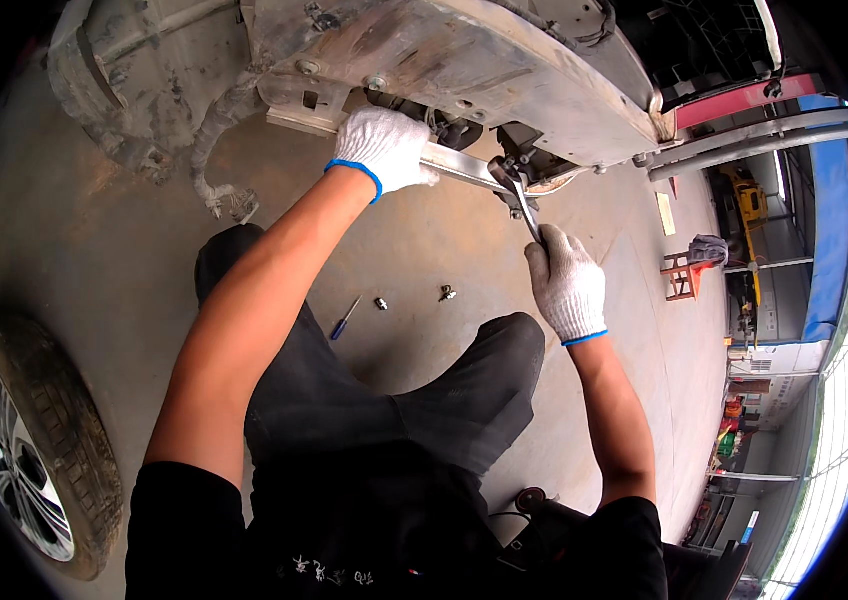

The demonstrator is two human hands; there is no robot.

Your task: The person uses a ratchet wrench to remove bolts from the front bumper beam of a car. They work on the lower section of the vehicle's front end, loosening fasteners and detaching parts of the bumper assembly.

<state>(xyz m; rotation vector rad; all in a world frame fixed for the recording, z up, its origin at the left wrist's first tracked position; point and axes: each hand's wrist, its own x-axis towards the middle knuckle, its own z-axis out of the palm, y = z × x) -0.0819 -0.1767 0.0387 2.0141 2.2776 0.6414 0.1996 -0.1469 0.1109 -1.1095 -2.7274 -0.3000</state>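
Note:
My left hand (pixel 382 150), in a white knit glove with a blue cuff, is closed round a silver metal bar (pixel 466 168) under the dirty vehicle body panel (pixel 504 65). My right hand (pixel 569 285), gloved the same way, grips the lower end of a ratchet wrench (pixel 524 203). The wrench's dark head is up against the right end of the bar, by a dark bracket (pixel 524 142); the exact fastener there is too small to make out. My left fingertips are partly hidden behind the bar.
Between my knees on the concrete floor lie a screwdriver (pixel 346 320), a small metal socket (pixel 381 303) and another small metal piece (pixel 447 293). A wheel with tyre (pixel 64 440) is at the left. A wrapped cable (pixel 209 140) hangs nearby. A red stool (pixel 682 277) stands far right.

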